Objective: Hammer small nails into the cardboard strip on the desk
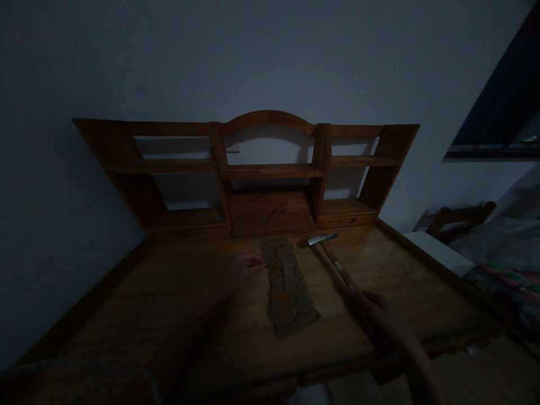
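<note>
My right hand (371, 306) is wrapped round the lower end of a hammer's wooden handle. The hammer (337, 264) slants up and to the left, its metal head near the back of the desk. A torn, ridged piece of brown cardboard (291, 292) lies lengthwise on the desk, with orange-brown patches on it. At its upper left edge, my left hand (246, 264) is closed in a pinch. Something tiny shows at those fingertips, too small and dark to name.
The wooden desk (189, 270) has a raised shelf unit (270, 171) along its back, against a pale wall. A wooden chair back (462, 216) and plastic-wrapped items (502, 281) stand beyond the right edge. A pale cable (76, 363) curves at lower left. The room is dim.
</note>
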Tool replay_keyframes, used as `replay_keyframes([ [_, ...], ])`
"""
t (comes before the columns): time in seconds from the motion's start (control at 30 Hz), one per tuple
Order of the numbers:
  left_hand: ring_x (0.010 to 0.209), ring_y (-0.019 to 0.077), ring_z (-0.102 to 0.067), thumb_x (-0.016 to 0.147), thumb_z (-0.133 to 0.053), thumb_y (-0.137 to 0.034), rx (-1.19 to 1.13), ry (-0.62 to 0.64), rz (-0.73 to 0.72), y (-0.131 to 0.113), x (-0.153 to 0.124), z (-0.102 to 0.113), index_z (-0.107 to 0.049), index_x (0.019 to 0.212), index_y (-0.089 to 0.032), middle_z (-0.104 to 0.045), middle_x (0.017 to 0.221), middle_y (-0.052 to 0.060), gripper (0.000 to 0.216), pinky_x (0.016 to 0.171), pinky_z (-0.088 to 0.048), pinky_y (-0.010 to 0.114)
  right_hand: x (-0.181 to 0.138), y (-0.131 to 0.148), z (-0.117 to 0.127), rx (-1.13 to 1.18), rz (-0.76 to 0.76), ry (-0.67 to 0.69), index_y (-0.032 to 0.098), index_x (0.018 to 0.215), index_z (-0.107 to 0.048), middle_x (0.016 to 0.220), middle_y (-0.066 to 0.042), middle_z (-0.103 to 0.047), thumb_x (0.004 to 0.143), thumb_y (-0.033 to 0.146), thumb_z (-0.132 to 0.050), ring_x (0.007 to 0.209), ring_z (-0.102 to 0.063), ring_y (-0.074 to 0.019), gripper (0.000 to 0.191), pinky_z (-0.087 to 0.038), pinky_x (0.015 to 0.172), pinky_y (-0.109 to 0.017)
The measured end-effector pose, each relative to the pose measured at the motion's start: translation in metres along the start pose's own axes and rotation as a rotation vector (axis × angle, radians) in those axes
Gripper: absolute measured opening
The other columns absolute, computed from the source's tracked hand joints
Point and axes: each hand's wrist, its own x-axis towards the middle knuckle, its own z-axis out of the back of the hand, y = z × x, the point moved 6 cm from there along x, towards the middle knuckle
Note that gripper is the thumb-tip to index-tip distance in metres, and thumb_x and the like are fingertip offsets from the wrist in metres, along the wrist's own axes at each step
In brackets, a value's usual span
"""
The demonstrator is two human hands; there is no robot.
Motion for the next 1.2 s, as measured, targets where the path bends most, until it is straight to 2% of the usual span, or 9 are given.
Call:
replay_keyframes([
  [0.17, 0.081, 0.0193, -0.066, 0.073, -0.068, -0.034, -0.019, 0.032, -0.035, 0.003, -0.001, -0.012, -0.073, 0.081, -0.017, -0.071, 0.088, 0.007, 0.019, 0.076, -0.054, 0.031, -0.002, 0.003, 0.003, -0.021, 0.011, -0.021, 0.018, 0.067, -0.055, 0.053, 0.004, -0.045, 0.075, 0.068, -0.049, 0.045, -0.038, -0.0081, 0.051, -0.026, 0.039, -0.021],
  [0.33, 0.085, 0.0194, -0.065, 0.078, -0.064, -0.038, 0.081, -0.024, -0.138, 0.001, -0.001, -0.01, -0.075, 0.08, -0.02, -0.072, 0.088, 0.006, 0.02, 0.08, -0.05, 0.031, -0.003, 0.005, 0.003, -0.04, 0.021, -0.029, 0.017, 0.069, -0.058, 0.052, 0.003, -0.047, 0.074, 0.07, -0.049, 0.044, -0.04, -0.0089, 0.053, -0.027, 0.04, -0.022],
  [0.47, 0.08, 0.0204, -0.067, 0.079, -0.062, -0.043, 0.061, -0.064, -0.018, 0.011, 0.0, -0.005, -0.073, 0.082, -0.018, -0.073, 0.085, 0.006, 0.027, 0.076, -0.051, 0.03, -0.001, 0.002, 0.004, -0.046, 0.02, -0.032, 0.018, 0.068, -0.057, 0.054, 0.004, -0.047, 0.076, 0.069, -0.048, 0.046, -0.041, -0.0089, 0.052, -0.028, 0.041, -0.022],
  [0.67, 0.068, 0.0194, -0.068, 0.076, -0.064, -0.043, -0.091, -0.022, 0.087, 0.023, 0.0, -0.012, -0.07, 0.081, -0.015, -0.073, 0.077, 0.007, 0.029, 0.065, -0.053, 0.029, 0.003, -0.006, 0.003, -0.044, 0.005, -0.015, 0.019, 0.066, -0.052, 0.05, 0.006, -0.04, 0.077, 0.069, -0.047, 0.042, -0.037, -0.0081, 0.052, -0.024, 0.038, -0.021],
  [0.77, 0.067, 0.0196, -0.068, 0.073, -0.067, -0.043, -0.1, -0.079, 0.1, 0.015, -0.001, -0.01, -0.07, 0.078, -0.016, -0.073, 0.074, 0.006, 0.028, 0.064, -0.054, 0.029, 0.004, -0.007, 0.002, -0.035, -0.007, 0.003, 0.019, 0.067, -0.052, 0.05, 0.006, -0.041, 0.078, 0.069, -0.046, 0.04, -0.037, -0.0078, 0.052, -0.025, 0.037, -0.021],
  [0.87, 0.068, 0.0192, -0.069, 0.072, -0.069, -0.043, -0.138, -0.15, 0.114, -0.008, -0.01, -0.01, -0.069, 0.077, -0.016, -0.073, 0.076, 0.005, 0.027, 0.064, -0.055, 0.028, 0.002, -0.005, 0.0, -0.024, -0.012, 0.012, 0.019, 0.069, -0.052, 0.05, 0.006, -0.04, 0.078, 0.069, -0.045, 0.04, -0.037, -0.0078, 0.051, -0.025, 0.036, -0.02],
  [0.93, 0.068, 0.0185, -0.07, 0.071, -0.071, -0.042, -0.233, -0.125, 0.132, -0.026, -0.019, -0.016, -0.069, 0.079, -0.016, -0.074, 0.077, 0.005, 0.027, 0.065, -0.056, 0.027, 0.001, -0.002, 0.0, -0.02, -0.003, 0.012, 0.02, 0.068, -0.05, 0.05, 0.007, -0.039, 0.079, 0.069, -0.045, 0.04, -0.036, -0.0076, 0.051, -0.025, 0.036, -0.02],
  [1.03, 0.07, 0.0184, -0.07, 0.071, -0.072, -0.04, -0.292, 0.016, 0.142, -0.045, -0.032, -0.033, -0.07, 0.078, -0.015, -0.074, 0.076, 0.005, 0.026, 0.067, -0.057, 0.027, -0.002, 0.002, 0.001, -0.024, 0.013, 0.015, 0.02, 0.064, -0.047, 0.049, 0.007, -0.04, 0.078, 0.068, -0.046, 0.041, -0.037, -0.0077, 0.05, -0.025, 0.037, -0.021],
  [1.2, 0.064, 0.0178, -0.069, 0.07, -0.073, -0.042, -0.266, 0.146, 0.124, -0.037, -0.04, -0.049, -0.071, 0.077, -0.013, -0.073, 0.071, 0.007, 0.03, 0.062, -0.057, 0.026, -0.005, 0.007, 0.003, -0.057, 0.027, -0.006, 0.02, 0.066, -0.051, 0.051, 0.005, -0.045, 0.077, 0.069, -0.046, 0.043, -0.04, -0.0088, 0.05, -0.028, 0.04, -0.022],
])
